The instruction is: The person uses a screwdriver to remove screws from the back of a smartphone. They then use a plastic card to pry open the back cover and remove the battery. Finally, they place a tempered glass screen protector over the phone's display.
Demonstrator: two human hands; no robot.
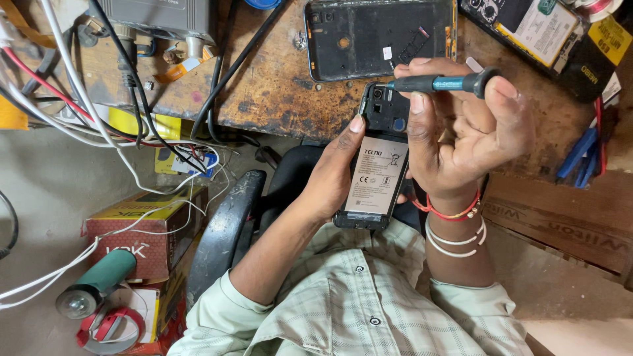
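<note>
My left hand [330, 178] grips an opened phone [376, 165] from its left side, thumb on the edge; its grey battery faces up and the back cover is off. My right hand [465, 125] holds a small dark screwdriver [438, 83] with a teal band, lying sideways between thumb and fingers, its tip over the phone's top end near the camera. Red and white bands circle my right wrist. The phone's black back cover [369, 36] lies on the wooden bench [277, 86] just beyond.
Another opened phone with a battery [537, 29] lies at the bench's top right. Blue pry tools [580, 155] lie at the right. White, black and red cables [99, 112] trail at the left. On the floor sit a red box [148, 231], a green cylinder [99, 280] and a black chair arm [227, 224].
</note>
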